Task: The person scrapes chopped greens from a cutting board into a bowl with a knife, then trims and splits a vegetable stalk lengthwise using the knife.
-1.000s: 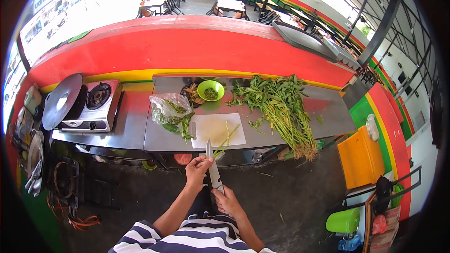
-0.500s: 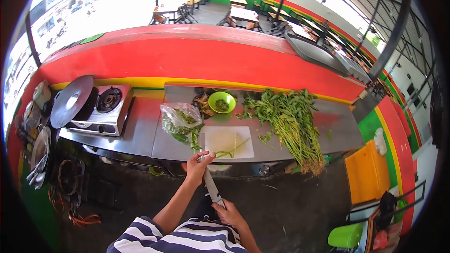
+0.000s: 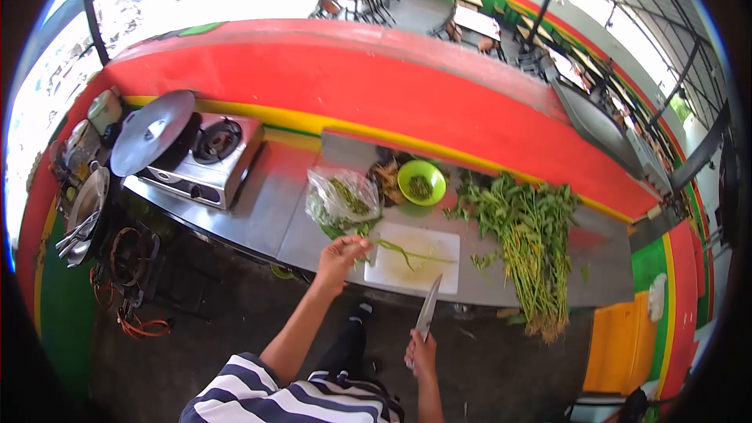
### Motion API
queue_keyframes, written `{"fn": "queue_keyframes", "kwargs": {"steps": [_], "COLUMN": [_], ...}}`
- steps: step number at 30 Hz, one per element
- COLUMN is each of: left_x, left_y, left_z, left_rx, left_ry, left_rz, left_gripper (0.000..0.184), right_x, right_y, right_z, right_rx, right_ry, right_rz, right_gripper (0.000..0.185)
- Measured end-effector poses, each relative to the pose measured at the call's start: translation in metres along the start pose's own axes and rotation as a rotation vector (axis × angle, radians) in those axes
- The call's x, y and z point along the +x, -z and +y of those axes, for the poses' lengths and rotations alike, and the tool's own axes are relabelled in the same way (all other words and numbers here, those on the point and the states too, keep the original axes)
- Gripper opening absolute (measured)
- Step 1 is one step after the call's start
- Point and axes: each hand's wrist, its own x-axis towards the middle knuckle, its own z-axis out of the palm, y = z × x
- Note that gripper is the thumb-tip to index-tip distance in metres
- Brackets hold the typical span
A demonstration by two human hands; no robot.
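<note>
My left hand (image 3: 342, 260) is closed at the left edge of the white cutting board (image 3: 378, 274), fingertips pinched on a thin green vegetable stem (image 3: 409, 254). The stem lies bent across the board toward its right side. In my right hand (image 3: 421, 351) is a knife (image 3: 428, 307), gripped by its handle. Its blade points up and away from me, with the tip over the board's front edge. Just behind my left hand, a clear plastic bag (image 3: 319, 194) with cut greens rests on the counter, with leaves beside it.
A lime green bowl (image 3: 437, 185) of chopped greens stands behind the board. To the right lies a large bunch of leafy stalks (image 3: 526, 247), roots overhanging the counter edge. On the left are a gas stove (image 3: 227, 176) and a large wok-like lid (image 3: 153, 133). A red wall (image 3: 352, 70) borders the counter.
The knife has come away from my left hand and swung right, its blade now pointing toward the board. The stem lies farther across the board. The view has shifted left.
</note>
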Motion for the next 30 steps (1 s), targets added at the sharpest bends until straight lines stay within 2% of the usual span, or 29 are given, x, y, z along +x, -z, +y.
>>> {"fn": "queue_keyframes", "kwargs": {"steps": [3,5,8,11,12,15,17,18,19,21,22,24,26,27,29,30], "left_x": [0.026,0.044,0.069,0.089,0.093,0.108,0.108,0.107,0.109,0.116,0.11,0.093,0.083,0.077,0.088,0.102], "left_y": [0.011,0.013,0.024,0.037,0.042,0.048,0.043,0.04,0.037,0.03,0.008,-0.044,-0.078,-0.095,-0.118,-0.116], "left_z": [-0.007,-0.002,0.003,0.007,0.002,-0.016,-0.032,-0.039,-0.057,-0.1,-0.1,-0.105,-0.134,-0.138,-0.169,-0.19], "left_rx": [0.018,0.019,-0.072,-0.14,-0.125,-0.146,-0.114,-0.079,-0.076,0.031,0.136,0.479,0.91,0.979,1.073,1.207], "left_ry": [-0.023,0.007,-0.028,-0.033,-0.017,0.003,-0.008,0.033,0.036,-0.231,-0.284,-0.514,-0.794,-0.724,-0.674,-0.724], "left_rz": [0.043,0.095,0.193,0.285,0.29,0.395,0.701,0.767,0.765,1.038,1.069,0.983,0.439,0.052,-0.254,-0.256], "left_gripper": [0.028,0.022,0.024,0.023,0.023,0.032,0.048,0.059,0.059,0.058,0.056,0.049,0.043,0.04,0.046,0.052], "right_x": [0.07,0.115,0.139,0.159,0.169,0.172,0.172,0.172,0.174,0.176,0.182,0.182,0.171,0.168,0.164,0.162], "right_y": [0.011,0.022,0.025,0.028,0.034,0.038,0.042,0.042,0.044,0.051,0.057,0.066,0.067,0.067,0.071,0.074], "right_z": [0.023,0.04,0.042,0.039,0.043,0.027,0.022,0.02,0.019,0.022,0.033,0.039,0.032,0.031,0.028,0.028], "right_rx": [-0.04,-0.302,-0.253,-0.296,-0.325,-0.275,-0.218,-0.222,-0.226,-0.232,-0.275,-0.318,-0.26,-0.258,-0.306,-0.358], "right_ry": [0.177,0.42,0.289,0.251,0.298,0.215,0.182,0.187,0.192,0.182,0.246,0.306,0.239,0.235,0.254,0.239], "right_rz": [0.128,0.242,0.3,0.338,0.324,0.269,0.258,0.24,0.22,0.209,0.211,0.222,0.202,0.198,0.208,0.224], "right_gripper": [0.019,0.02,0.023,0.023,0.023,0.022,0.021,0.021,0.021,0.021,0.022,0.023,0.025,0.025,0.026,0.029]}}
